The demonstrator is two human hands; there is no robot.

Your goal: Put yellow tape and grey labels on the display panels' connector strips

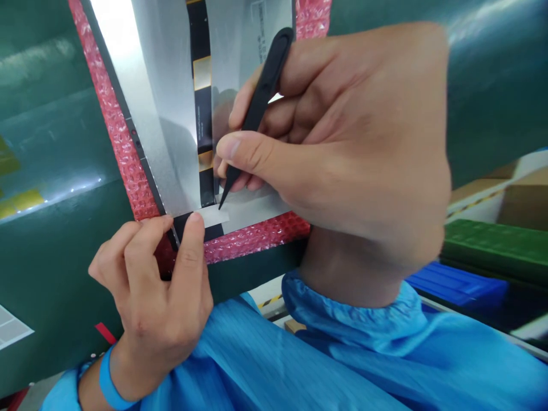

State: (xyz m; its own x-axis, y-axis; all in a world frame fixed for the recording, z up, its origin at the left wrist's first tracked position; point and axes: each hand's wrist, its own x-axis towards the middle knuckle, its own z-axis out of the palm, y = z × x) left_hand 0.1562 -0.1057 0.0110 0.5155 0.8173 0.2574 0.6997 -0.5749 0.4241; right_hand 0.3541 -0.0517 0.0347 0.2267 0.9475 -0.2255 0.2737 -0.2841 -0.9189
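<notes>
My right hand [342, 142] is closed round black tweezers [261, 105], held like a pen. Their tip points down at a short pale strip [216, 216] near the lower edge of a flat silver-backed panel [171, 114]; whether it touches cannot be made out. Down the panel's middle runs a dark flexible circuit strip [204, 117] with gold-edged patches. My left hand [156, 285] is at the panel's lower left corner, its thumb on the left end of the pale strip and its fingertips on the panel's dark border. Part of the panel is hidden behind my right hand.
Pink bubble wrap [257, 237] lies under the panel on a green tabletop [55, 268]. Yellow tape [23, 201] and a white label sheet [12, 328] are at the left. To the right, lower down, are a blue bin [458, 283] and a green container [496, 245].
</notes>
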